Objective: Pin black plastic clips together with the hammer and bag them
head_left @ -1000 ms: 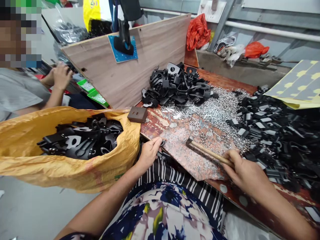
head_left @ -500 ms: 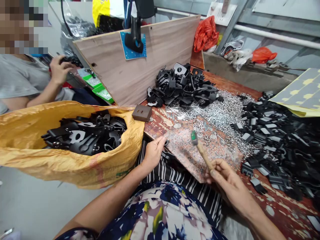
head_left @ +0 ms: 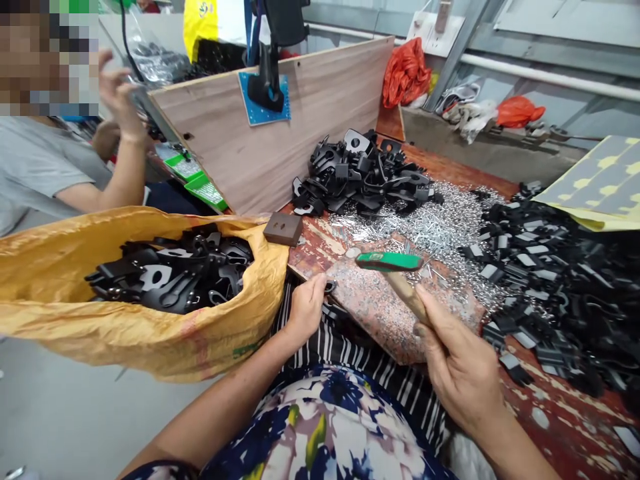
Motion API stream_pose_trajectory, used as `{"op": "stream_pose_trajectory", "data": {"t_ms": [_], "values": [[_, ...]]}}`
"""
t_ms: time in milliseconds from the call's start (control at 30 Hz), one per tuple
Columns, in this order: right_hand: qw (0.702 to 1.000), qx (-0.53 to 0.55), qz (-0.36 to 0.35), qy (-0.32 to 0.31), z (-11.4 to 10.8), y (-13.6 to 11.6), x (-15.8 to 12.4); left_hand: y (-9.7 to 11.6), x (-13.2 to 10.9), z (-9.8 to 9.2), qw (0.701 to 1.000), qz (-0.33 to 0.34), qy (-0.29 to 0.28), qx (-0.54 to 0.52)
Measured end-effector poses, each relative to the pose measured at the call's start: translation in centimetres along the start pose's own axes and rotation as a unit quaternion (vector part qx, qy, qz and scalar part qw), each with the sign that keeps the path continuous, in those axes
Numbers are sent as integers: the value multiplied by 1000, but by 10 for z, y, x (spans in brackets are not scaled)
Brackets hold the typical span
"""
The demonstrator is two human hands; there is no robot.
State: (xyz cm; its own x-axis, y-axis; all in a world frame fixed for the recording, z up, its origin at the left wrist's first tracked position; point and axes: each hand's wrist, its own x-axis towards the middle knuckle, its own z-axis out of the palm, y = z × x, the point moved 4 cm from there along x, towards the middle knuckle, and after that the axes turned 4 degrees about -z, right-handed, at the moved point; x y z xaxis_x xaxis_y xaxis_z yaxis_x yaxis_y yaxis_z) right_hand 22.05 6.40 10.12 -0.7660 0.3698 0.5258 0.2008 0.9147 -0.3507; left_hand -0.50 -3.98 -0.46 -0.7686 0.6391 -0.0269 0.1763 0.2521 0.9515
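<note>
- Hammer (head_left: pixel 389 261), one: in my right hand (head_left: pixel 460 353), which is closed around the wooden handle; head up and away from my body, over the stone slab (head_left: pixel 370 313), seemingly raised clear of it.
- Handle axis: slanting from my right fist up and leftward to the head. Head axis: crosswise to the handle, nearly level from left to right in my view.
- Black piece (head_left: pixel 329 286), one: at the fingertips of my left hand (head_left: pixel 306 307), thumb and fingers narrowed together on it, at the slab's left edge.
- Key relation: the black piece lies to the left of the hammer head and a little nearer my body, the two apart. My left hand is at the piece; my right hand is well off to its right.
- Piece's long axis: cannot tell, mostly hidden by my fingers.
- Hammer, appearance: head narrow and elongated, green on the side facing me, with a dark reddish edge; handle pale brown, plain, round.
- Black piece, appearance: small, dark, rounded at the visible end; finer detail too small to read.
- Slab, appearance: speckled pink and grey, bordered on its far side by loose metal pins (head_left: pixel 420 217).
</note>
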Motion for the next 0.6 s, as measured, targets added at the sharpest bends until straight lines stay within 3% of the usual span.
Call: {"op": "stream_pose_trajectory", "data": {"t_ms": [167, 333, 467, 600], "values": [[992, -45, -2, -116, 32, 2, -4, 0, 0, -1, 1000, 2, 1, -3], [994, -57, -3, -98, 25, 4, -7, -4, 0, 0, 1000, -4, -7, -7], [983, -90, 11, -157, 40, 5, -8, -2, 1, -1, 1000, -5, -4, -10], [982, -36, 50, -176, 51, 17, -4, 6, -1, -5, 999, 2, -19, -26]]}}
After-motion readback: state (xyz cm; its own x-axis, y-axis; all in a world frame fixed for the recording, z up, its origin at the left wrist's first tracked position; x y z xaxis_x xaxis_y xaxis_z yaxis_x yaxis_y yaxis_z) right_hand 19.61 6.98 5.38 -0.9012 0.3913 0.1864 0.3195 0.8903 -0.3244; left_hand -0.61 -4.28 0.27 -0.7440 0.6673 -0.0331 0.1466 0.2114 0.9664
